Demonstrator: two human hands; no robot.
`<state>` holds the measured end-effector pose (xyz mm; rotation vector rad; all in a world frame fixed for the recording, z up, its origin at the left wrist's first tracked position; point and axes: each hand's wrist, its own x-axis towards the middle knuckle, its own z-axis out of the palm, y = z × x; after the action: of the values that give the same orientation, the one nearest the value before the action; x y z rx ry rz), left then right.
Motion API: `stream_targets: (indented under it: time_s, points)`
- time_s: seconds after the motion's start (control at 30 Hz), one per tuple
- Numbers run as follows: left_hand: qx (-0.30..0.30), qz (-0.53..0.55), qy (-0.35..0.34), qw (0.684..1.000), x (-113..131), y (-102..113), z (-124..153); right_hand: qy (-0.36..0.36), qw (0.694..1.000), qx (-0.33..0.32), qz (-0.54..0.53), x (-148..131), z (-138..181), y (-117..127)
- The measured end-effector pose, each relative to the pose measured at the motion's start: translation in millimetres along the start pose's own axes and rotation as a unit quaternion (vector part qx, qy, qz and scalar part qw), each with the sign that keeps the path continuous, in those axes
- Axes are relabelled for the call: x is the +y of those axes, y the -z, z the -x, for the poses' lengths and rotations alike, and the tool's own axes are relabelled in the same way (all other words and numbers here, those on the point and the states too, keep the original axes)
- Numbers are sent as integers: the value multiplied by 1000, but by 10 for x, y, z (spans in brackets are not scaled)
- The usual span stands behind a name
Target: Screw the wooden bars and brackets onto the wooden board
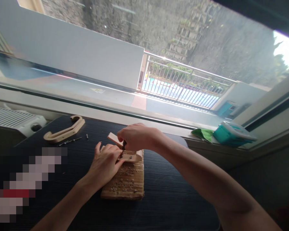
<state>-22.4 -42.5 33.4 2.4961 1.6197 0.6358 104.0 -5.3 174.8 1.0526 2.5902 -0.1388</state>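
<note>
A small pale wooden piece (132,156) lies on a brown cardboard slab (126,184) that is pocked with many small holes, on a dark table (173,199). My left hand (106,165) presses down on the wooden piece and the slab's near left, fingers curled over it. My right hand (135,136) is closed around a thin dark tool (123,147), whose tip touches the wooden piece. A second flat wooden bit (113,138) sticks out behind my right hand.
A curved wooden hook-shaped part (65,130) lies at the table's far left, with a few thin metal pins or screws (72,140) beside it. A teal lidded box (232,134) and green cloth (203,133) sit on the window ledge. A white radiator (12,119) stands at left.
</note>
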Motion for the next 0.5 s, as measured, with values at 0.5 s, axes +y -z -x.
stream_targets:
  time_s: [0.5]
  points:
    - [-21,4,3,1000,6,16,-23,11,999,38,9,7,-32,-141]
